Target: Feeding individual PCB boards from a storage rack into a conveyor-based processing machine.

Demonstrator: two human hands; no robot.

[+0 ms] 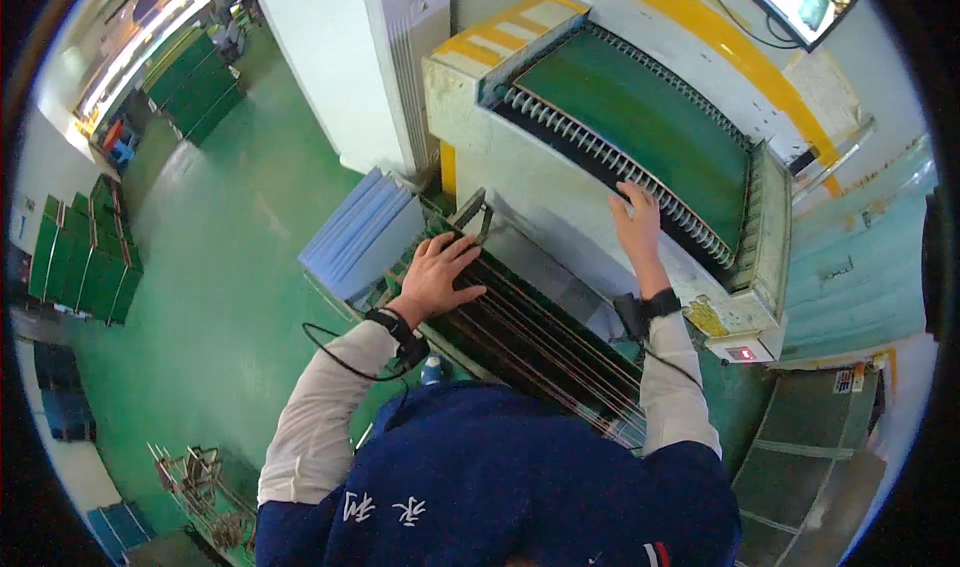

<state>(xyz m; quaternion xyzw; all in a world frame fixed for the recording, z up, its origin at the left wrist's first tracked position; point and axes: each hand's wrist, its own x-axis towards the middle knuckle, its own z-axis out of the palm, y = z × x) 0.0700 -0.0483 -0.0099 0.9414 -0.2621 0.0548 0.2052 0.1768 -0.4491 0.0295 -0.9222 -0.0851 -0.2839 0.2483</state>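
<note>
A row of thin dark panels point(530, 352) stands on edge in a rack in front of my body. My left hand point(438, 275) lies over the far left end of these panels, its fingers spread; no panel is visibly gripped. Beyond the rack stands a pale machine with a green board point(630, 117) lying flat in its top bed. White toothed rollers point(600, 147) run along the board's near edge. Above the near lip of that bed is my right hand point(638, 229), fingers apart and slightly bent, with nothing visible in them. Whether its fingertips touch the rollers I cannot tell.
Blue-white sheets point(365, 232) stand stacked left of the rack, near a white pillar point(350, 67). A screen point(800, 2) hangs at the upper right. Racks of green boards point(90, 252) stand far left, a metal frame point(205, 487) lower left, grey panels point(810, 447) lower right.
</note>
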